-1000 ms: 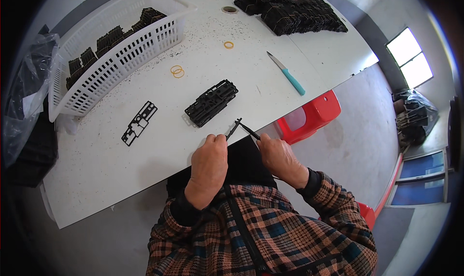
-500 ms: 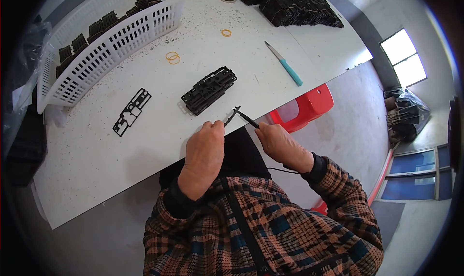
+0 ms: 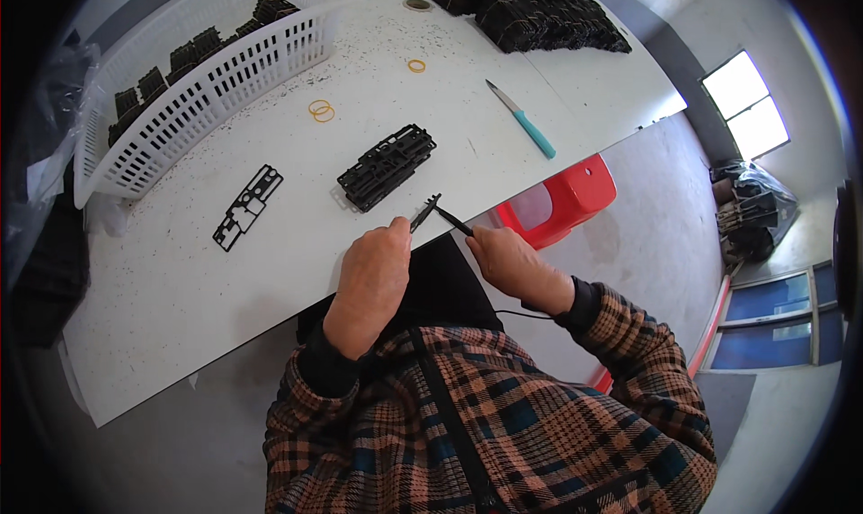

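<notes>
My left hand is at the near edge of the white table, its fingers closed on a small thin black plastic piece. My right hand is beside it, gripping a slim dark tool whose tip meets that piece. A stack of black plastic frames lies just beyond my hands. A single flat black frame lies to its left.
A white slotted basket with black parts stands at the far left. A heap of black parts is at the far right. A teal-handled knife and rubber bands lie on the table. A red stool stands on the floor.
The view has shifted slightly; my hands stay together at the table's edge, working the small piece with the tool.
</notes>
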Demonstrator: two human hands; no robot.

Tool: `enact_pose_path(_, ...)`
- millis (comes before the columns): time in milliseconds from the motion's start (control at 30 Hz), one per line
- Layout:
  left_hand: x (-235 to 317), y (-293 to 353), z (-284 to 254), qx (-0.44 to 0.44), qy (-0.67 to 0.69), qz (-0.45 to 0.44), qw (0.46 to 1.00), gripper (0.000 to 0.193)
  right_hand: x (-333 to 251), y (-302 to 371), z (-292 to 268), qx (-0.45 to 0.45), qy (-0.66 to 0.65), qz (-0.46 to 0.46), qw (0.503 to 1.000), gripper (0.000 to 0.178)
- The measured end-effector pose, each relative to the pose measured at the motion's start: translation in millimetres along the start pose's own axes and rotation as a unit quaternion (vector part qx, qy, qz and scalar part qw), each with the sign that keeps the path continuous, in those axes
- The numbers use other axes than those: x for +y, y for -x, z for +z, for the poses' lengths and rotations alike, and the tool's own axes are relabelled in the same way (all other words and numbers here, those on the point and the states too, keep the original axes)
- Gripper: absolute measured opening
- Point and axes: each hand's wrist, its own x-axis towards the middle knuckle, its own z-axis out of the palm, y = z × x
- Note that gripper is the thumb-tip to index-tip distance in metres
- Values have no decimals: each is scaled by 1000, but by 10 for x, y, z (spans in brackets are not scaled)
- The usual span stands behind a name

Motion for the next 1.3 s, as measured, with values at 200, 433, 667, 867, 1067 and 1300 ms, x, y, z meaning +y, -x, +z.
enact_pose_path(200,-13,30,-10,-7,-4,-16,1000,19,-102,118,46,26,54,12,998,18)
enact_pose_path(433,21,26,13,1,-23,-13,1000,18,-104,92,53,32,75,26,996,13)
enact_pose_path(667,38,27,41,-9,-37,-19,999,18,-71,68,113,13,86,46,995,13)
enact_pose_path(867,39,42,63,-6,-40,-26,999,18,-89,61,70,-2,41,38,998,14)
enact_pose_path(1067,29,9,15,-6,-3,-42,999,19,-113,155,22,27,24,41,998,12)
enact_pose_path(1300,5,-8,-27,0,52,-53,997,20,-156,300,-106,37,-55,58,996,8)
